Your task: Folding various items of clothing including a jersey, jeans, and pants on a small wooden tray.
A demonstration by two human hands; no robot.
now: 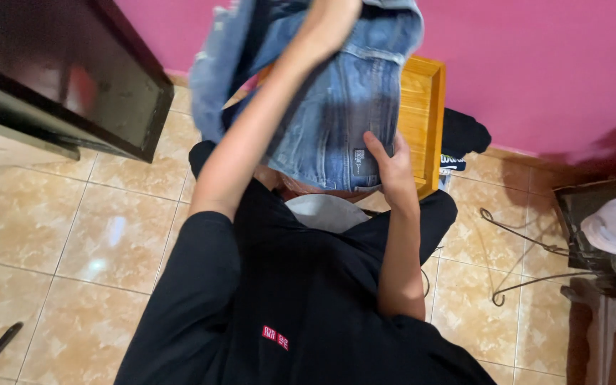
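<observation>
Both hands gripping blue denim jeans point(336, 107): left hand point(333, 21) above, right hand point(393, 167) at waistband.

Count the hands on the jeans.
2. The right hand grips the jeans at the waistband near the patch; the left hand holds them up top, partly cut off.

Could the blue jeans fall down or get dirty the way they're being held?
Maybe. The right hand only pinches the waistband of the jeans, so a loose grip might let that side drop onto the tiled floor. The left hand is raised high inside the denim, mostly hidden, so its hold is unclear. Loose fabric could also snag on the wooden stool just behind.
</observation>
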